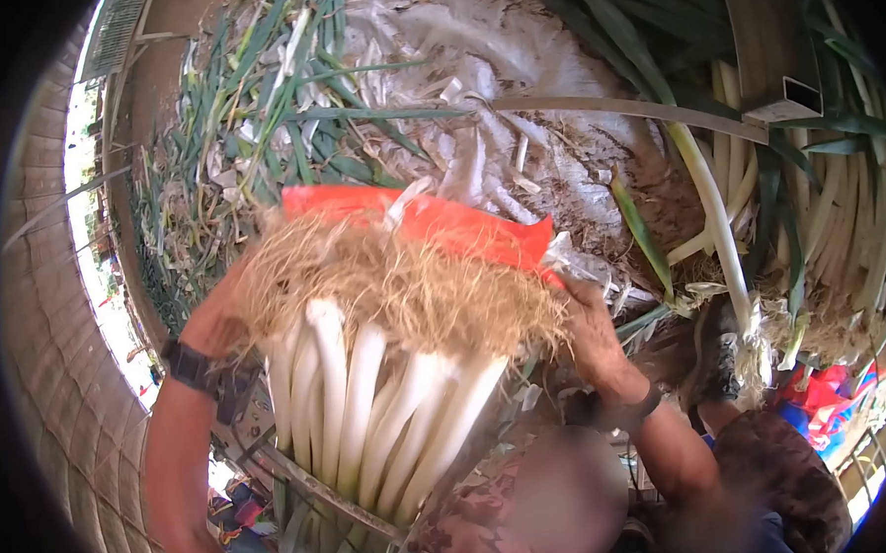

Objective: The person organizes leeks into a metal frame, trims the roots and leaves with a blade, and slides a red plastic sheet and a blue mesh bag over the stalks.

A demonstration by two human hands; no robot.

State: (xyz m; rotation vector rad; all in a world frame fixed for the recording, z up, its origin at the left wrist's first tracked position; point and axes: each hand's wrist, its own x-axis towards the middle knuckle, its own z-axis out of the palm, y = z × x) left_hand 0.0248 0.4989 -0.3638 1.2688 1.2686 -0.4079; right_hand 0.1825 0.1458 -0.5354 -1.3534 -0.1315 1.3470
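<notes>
A bundle of green onions (pixel 370 408), thick white stems with a dense mat of tan roots (pixel 394 279) at the upper end, stands before me. Along the far side of the roots lies a bright red-orange plastic strip (pixel 421 221). At its right end is my right hand (pixel 594 339), closed, with fingertips against the strip and the roots beside it. On the left edge of the bundle, my left hand (pixel 217 316) reaches behind the roots, which hide its fingers. The stems pass down through a curved metal frame (pixel 324 489).
Trimmed green leaves (pixel 286 86) are heaped at the upper left. A dirt-strewn whitish sheet (pixel 512 46) covers the ground ahead. More green onions (pixel 836 210) lie at the right, by a metal bar (pixel 769 45). A curved strip (pixel 643 110) crosses above the sheet.
</notes>
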